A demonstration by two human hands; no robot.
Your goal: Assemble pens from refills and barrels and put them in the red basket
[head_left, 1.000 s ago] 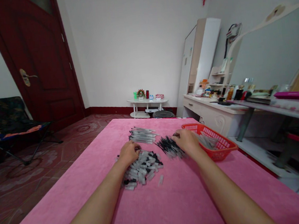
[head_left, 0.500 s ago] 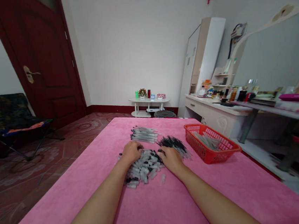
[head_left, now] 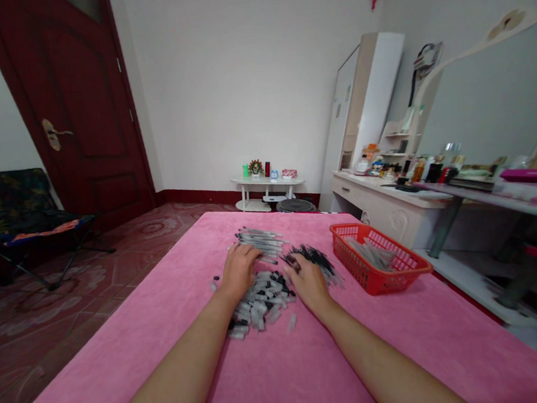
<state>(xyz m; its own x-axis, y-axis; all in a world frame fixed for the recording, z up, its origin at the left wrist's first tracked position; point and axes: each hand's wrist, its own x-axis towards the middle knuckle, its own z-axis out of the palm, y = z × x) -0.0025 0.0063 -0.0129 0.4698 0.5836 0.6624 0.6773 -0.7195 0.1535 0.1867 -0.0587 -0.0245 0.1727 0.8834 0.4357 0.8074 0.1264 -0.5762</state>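
Observation:
My left hand (head_left: 238,270) reaches forward over a heap of grey and black pen caps (head_left: 262,302), its fingers stretched out and touching the near end of a row of grey pen barrels (head_left: 259,241). My right hand (head_left: 307,281) rests at the right edge of the cap heap, beside a pile of thin black refills (head_left: 314,258). Its fingers are curled, and I cannot make out whether they hold anything. Everything lies on a pink cloth-covered table (head_left: 285,377).
A red plastic basket (head_left: 379,263) with several grey pens stands to the right of the refills. A white dresser (head_left: 382,200) full of small items stands past the table's right edge. A dark red door (head_left: 69,106) and a folding chair (head_left: 17,213) are at left.
My left hand has moved forward from the cap heap to the row of pen barrels. My right hand came back from the basket to the cap heap and has stayed there.

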